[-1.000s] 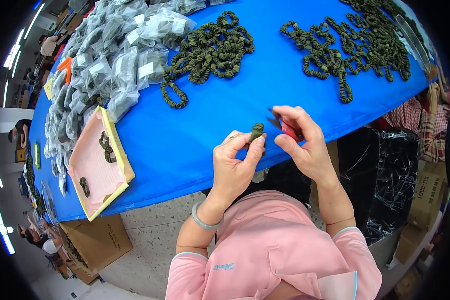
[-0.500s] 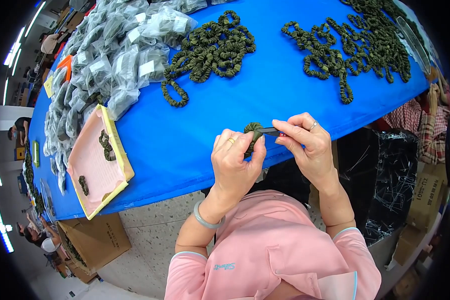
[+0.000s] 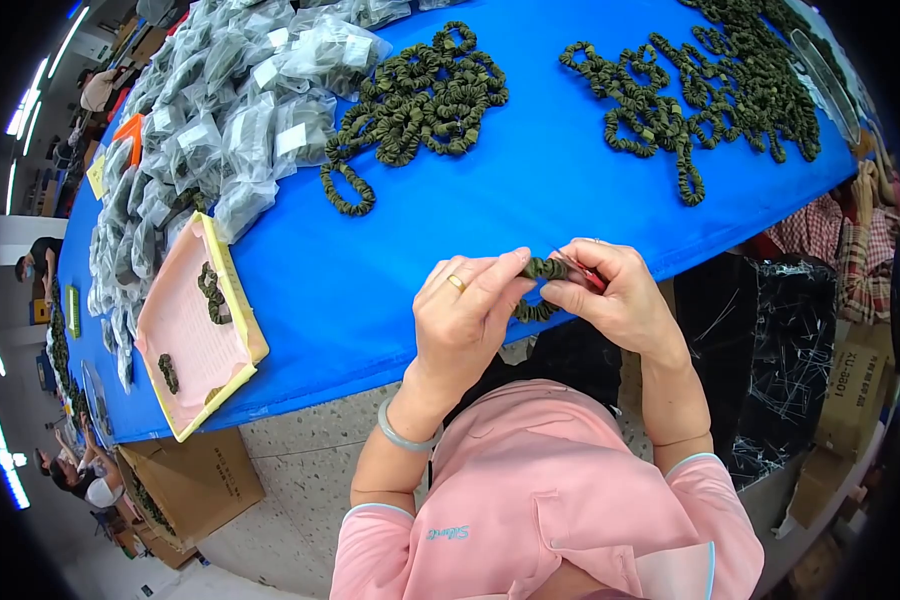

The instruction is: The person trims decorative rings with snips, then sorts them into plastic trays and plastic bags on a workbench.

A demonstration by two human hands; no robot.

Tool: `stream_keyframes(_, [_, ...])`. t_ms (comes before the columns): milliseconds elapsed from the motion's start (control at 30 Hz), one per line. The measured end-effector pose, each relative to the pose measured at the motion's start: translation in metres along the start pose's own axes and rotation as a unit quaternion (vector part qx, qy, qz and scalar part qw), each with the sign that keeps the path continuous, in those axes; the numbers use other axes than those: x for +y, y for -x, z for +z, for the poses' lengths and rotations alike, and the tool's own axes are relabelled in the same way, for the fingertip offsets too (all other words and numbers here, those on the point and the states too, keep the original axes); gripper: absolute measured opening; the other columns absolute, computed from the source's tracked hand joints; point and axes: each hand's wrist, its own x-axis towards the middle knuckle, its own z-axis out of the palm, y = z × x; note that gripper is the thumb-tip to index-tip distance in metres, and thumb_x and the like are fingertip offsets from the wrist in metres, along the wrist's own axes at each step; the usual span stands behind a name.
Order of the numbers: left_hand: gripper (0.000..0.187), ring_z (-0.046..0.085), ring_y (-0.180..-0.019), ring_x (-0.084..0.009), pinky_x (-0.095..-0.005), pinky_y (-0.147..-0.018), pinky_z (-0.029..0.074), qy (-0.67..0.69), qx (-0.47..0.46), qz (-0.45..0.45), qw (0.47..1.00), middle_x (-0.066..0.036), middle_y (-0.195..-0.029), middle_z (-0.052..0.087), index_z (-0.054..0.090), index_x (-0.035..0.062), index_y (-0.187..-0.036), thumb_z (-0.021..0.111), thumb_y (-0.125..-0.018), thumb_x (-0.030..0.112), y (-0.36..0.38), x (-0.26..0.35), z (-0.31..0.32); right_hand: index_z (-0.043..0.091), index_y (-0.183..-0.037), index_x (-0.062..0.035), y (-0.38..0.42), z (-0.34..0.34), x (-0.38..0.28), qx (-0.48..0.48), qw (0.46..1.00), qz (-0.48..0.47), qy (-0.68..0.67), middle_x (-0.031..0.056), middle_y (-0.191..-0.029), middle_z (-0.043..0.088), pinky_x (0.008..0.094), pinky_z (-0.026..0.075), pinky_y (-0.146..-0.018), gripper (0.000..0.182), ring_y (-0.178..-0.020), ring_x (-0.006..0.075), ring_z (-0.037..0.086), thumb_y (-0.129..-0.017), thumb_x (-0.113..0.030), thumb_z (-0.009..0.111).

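A dark green ruffled fabric ring [image 3: 538, 309] is stretched between my two hands above the near edge of the blue table [image 3: 450, 210]. My left hand [image 3: 470, 312] pinches its left side between thumb and fingertips. With thumb and fingers, my right hand [image 3: 615, 300] grips the ring's right side and also holds a small red-handled cutting tool [image 3: 594, 281] against the palm. Its blade is mostly hidden. Beyond my hands, a pile of similar green rings [image 3: 420, 100] lies on the table, and a larger pile [image 3: 750, 90] spreads at the far right.
Many clear bags [image 3: 225, 120] cover the table's left side. A yellow-rimmed tray [image 3: 257, 345] with a few rings sits at the left edge. Below it is a cardboard box [image 3: 205, 480]. A black bag [image 3: 785, 370] stands at right. Other people are at the left and far right.
My right hand has moved closer to my left and now pinches the ring too. The tool's blade, earlier pointing at the ring, has turned into the right hand, showing more red handle.
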Motion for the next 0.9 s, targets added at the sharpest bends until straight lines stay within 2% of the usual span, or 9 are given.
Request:
stream_keyframes(167, [0.015, 0.057, -0.070, -0.0144, -0.0247, -0.067, 0.046, -0.021, -0.086, -0.027, 0.996, -0.005, -0.082, 0.067, 0.066, 0.0048, -0.098, 0.066, -0.084, 0.008, 0.002, -0.002, -0.006, 0.065, -0.083, -0.0019, -0.005, -0.002, 0.001, 0.018, 1.000, 0.005, 0.006, -0.0028, -0.065, 0.046, 0.0206, 0.029, -0.052, 0.008, -0.057, 0.0072, 0.035, -0.076, -0.004, 0.068])
stream_keyframes(200, [0.015, 0.057, -0.074, -0.0150, -0.0251, -0.069, 0.046, 0.108, -0.102, -0.119, 0.982, -0.005, -0.086, 0.067, 0.066, 0.0047, -0.099, 0.066, -0.084, 0.008, 0.004, -0.002, -0.008, 0.064, -0.083, -0.0018, -0.006, 0.000, 0.004, 0.017, 1.000, -0.003, -0.016, -0.0028, -0.065, 0.046, 0.0205, 0.029, -0.052, 0.007, -0.057, 0.0071, 0.035, -0.077, -0.005, 0.068])
stream_keyframes(233, [0.016, 0.058, -0.078, -0.0156, -0.0254, -0.072, 0.046, 0.233, -0.115, -0.208, 0.943, -0.006, -0.090, 0.067, 0.067, 0.0047, -0.100, 0.066, -0.084, 0.008, 0.005, -0.003, -0.010, 0.064, -0.082, -0.0016, -0.009, 0.003, 0.007, 0.017, 0.999, -0.011, -0.039, -0.0027, -0.065, 0.046, 0.0204, 0.029, -0.052, 0.007, -0.057, 0.0071, 0.035, -0.078, -0.005, 0.068])
stream_keyframes(300, [0.017, 0.059, -0.086, -0.0168, -0.0262, -0.078, 0.047, 0.464, -0.133, -0.366, 0.796, -0.007, -0.097, 0.067, 0.067, 0.0046, -0.101, 0.067, -0.084, 0.007, 0.007, -0.005, -0.012, 0.063, -0.081, -0.0012, -0.013, 0.007, 0.011, 0.017, 0.996, -0.029, -0.085, -0.0027, -0.064, 0.046, 0.0203, 0.029, -0.053, 0.006, -0.058, 0.0069, 0.035, -0.080, -0.006, 0.067])
stream_keyframes(333, [0.017, 0.059, -0.086, -0.0168, -0.0262, -0.078, 0.047, 0.464, -0.134, -0.367, 0.795, -0.007, -0.097, 0.067, 0.067, 0.0046, -0.101, 0.067, -0.084, 0.007, 0.008, -0.005, -0.011, 0.063, -0.081, -0.0012, -0.012, 0.007, 0.013, 0.018, 0.996, -0.027, -0.085, -0.0027, -0.064, 0.046, 0.0203, 0.029, -0.053, 0.006, -0.058, 0.0069, 0.035, -0.080, -0.006, 0.067])
stream_keyframes(500, [0.014, 0.056, -0.098, -0.0180, -0.0272, -0.087, 0.045, 0.283, -0.057, -0.236, 0.928, -0.012, -0.110, 0.062, 0.068, 0.0028, -0.099, 0.065, -0.085, 0.007, 0.010, -0.006, -0.001, 0.066, -0.088, -0.0019, -0.011, 0.010, 0.016, -0.011, 0.998, -0.025, -0.059, 0.0010, -0.073, 0.054, 0.0213, 0.035, -0.054, 0.011, -0.060, 0.0089, 0.043, -0.080, -0.009, 0.070])
stream_keyframes(633, [0.012, 0.054, -0.101, -0.0171, -0.0260, -0.089, 0.043, 0.489, 0.008, -0.319, 0.812, -0.015, -0.120, 0.056, 0.069, 0.0017, -0.096, 0.065, -0.087, 0.008, 0.009, -0.003, 0.003, 0.067, -0.092, -0.0037, -0.005, 0.028, 0.007, 0.115, 0.992, -0.059, -0.004, 0.0020, -0.080, 0.057, 0.0222, 0.039, -0.057, 0.014, -0.062, 0.0110, 0.047, -0.079, -0.008, 0.071])
stream_keyframes(833, [0.014, 0.054, -0.098, -0.0151, -0.0237, -0.085, 0.043, 0.492, 0.054, -0.344, 0.798, -0.015, -0.119, 0.056, 0.069, 0.0012, -0.099, 0.065, -0.087, 0.008, 0.003, 0.001, -0.002, 0.067, -0.098, -0.0059, -0.006, 0.019, 0.012, 0.188, 0.965, -0.168, 0.066, 0.0034, -0.090, 0.059, 0.0236, 0.042, -0.059, 0.023, -0.065, 0.0129, 0.049, -0.076, -0.006, 0.072])
stream_keyframes(900, [0.015, 0.053, -0.096, -0.0145, -0.0230, -0.082, 0.043, 0.455, 0.055, -0.327, 0.826, -0.015, -0.118, 0.056, 0.069, 0.0012, -0.100, 0.066, -0.086, 0.008, 0.006, -0.001, 0.000, 0.068, -0.100, -0.0062, -0.007, 0.017, 0.015, 0.180, 0.957, -0.197, 0.109, 0.0039, -0.091, 0.059, 0.0240, 0.043, -0.059, 0.025, -0.065, 0.0127, 0.049, -0.076, -0.005, 0.072])
